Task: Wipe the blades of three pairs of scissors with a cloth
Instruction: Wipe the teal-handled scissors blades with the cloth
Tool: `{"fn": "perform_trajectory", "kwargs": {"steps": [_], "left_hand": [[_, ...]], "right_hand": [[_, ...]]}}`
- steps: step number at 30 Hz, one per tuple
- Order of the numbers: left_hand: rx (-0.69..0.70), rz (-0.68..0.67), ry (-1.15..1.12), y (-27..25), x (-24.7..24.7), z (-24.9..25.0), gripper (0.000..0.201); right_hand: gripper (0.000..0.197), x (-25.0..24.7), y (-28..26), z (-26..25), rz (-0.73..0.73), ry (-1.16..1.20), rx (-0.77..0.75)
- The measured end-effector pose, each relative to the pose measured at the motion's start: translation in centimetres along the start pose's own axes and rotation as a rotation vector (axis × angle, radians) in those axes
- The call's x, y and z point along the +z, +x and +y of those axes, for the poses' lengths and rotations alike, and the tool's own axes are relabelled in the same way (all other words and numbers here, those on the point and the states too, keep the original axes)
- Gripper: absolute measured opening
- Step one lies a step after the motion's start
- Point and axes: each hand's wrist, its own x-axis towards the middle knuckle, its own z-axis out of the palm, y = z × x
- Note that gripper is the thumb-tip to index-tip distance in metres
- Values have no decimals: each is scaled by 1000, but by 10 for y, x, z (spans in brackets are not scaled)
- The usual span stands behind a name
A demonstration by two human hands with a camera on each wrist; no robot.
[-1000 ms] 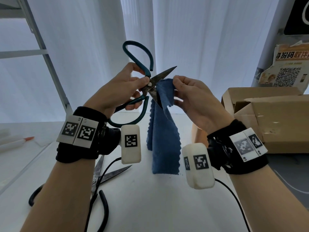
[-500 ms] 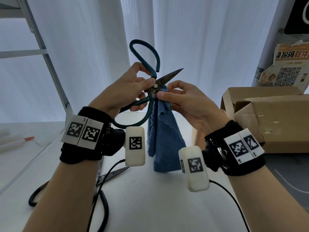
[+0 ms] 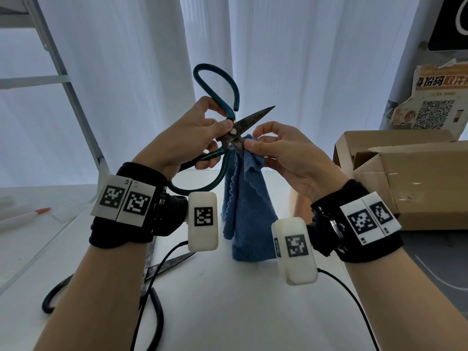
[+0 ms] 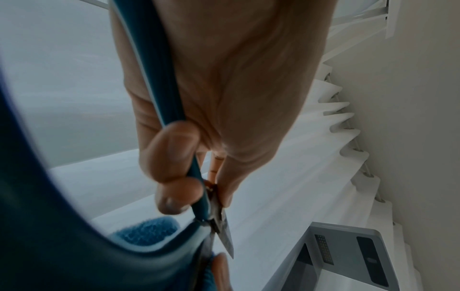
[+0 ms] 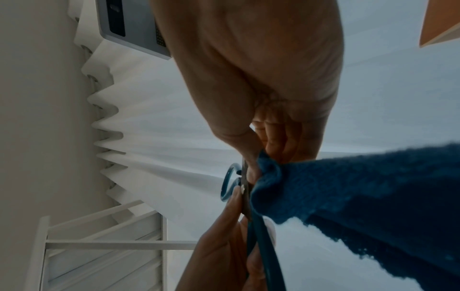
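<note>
Above the white counter, held up at chest height, a pair of teal-handled scissors stands splayed open. Its loops are big, rounded and rubbery-looking; the blades are short, dull grey steel, spotted and worn, meeting at a small bright rivet. The left hand has a clenched grip on it, thumb pressed near the rivet and fingers curled round the lower handle. One blade points up and to the right, bare. The other blade angles downward into a blue cloth, a nubby, towel-like piece with a wavy stitched edge that hangs in soft folds. The right hand pinches the top of that cloth around the lower blade, between thumb and fingertips.

On the counter below the left forearm lies a second pair, black-handled scissors, open, its long dark blades partly hidden by the wrist. Thin black cables run from the wrist units. Farther left rests a white pen with an orange tip. To the right sits an open brown cardboard box, matte and creased. Pleated white curtains fill the background, with a white metal frame at left and a torn printed notice with a QR code at right.
</note>
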Motion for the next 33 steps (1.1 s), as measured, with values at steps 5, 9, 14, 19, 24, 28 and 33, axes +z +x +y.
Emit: {"fn": "perform_trajectory", "kwargs": {"steps": [5, 9, 14, 19, 24, 28, 33], "left_hand": [[-14, 21, -1, 0, -6, -2, 23], [-19, 39, -12, -1, -10, -4, 23], [-24, 52, -13, 0, -11, -3, 24], [-22, 67, -45, 0, -13, -4, 25], [-27, 85, -64, 0, -15, -4, 26], [-19, 69, -66, -1, -13, -1, 26], [-19, 67, -47, -1, -10, -1, 27]], "right_hand": [[11, -5, 0, -1, 122, 74, 12], [13, -8, 0, -3, 165, 158, 38], [33, -6, -1, -3, 57, 165, 43], [48, -11, -1, -1, -143, 185, 9], [41, -13, -2, 1, -231, 181, -18], [30, -3, -2, 4, -164, 53, -9], [28, -2, -4, 1, -156, 17, -2]]}}
